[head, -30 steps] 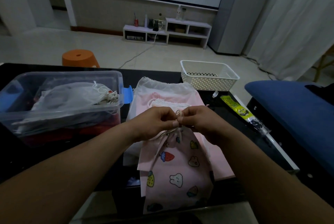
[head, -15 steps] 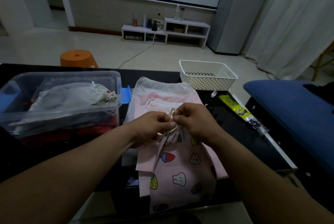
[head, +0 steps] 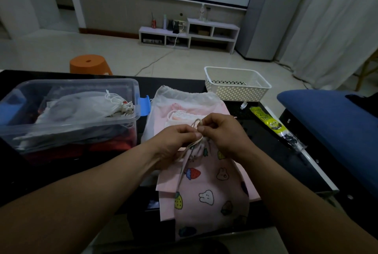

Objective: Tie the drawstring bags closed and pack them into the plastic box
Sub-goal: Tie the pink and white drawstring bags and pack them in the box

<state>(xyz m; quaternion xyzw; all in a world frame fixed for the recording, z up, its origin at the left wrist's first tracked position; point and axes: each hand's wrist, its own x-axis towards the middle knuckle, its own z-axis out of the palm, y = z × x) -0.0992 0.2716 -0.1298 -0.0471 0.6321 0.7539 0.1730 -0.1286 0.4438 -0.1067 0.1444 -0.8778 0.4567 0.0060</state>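
Note:
A pink drawstring bag [head: 210,194] printed with rabbits and strawberries lies in front of me on the black table, its mouth gathered tight. My left hand [head: 176,141] and my right hand [head: 223,133] meet at that mouth, and both pinch the beige drawstring [head: 196,123], which loops up between my fingertips. Under it lies a stack of other bags, pink and white [head: 184,100]. The clear plastic box [head: 131,98] stands at the left and holds a white tied bag [head: 81,108] over red and dark ones.
A white perforated basket [head: 237,88] stands at the table's back right. A yellow-green packet [head: 266,120] lies by the right edge. A blue cushioned seat [head: 335,122] is to the right, an orange stool [head: 90,65] behind the table.
The bag's lower end has shifted a little to the right. My hands have stayed together at the mouth, and the drawstring loop now stands up higher between my fingertips.

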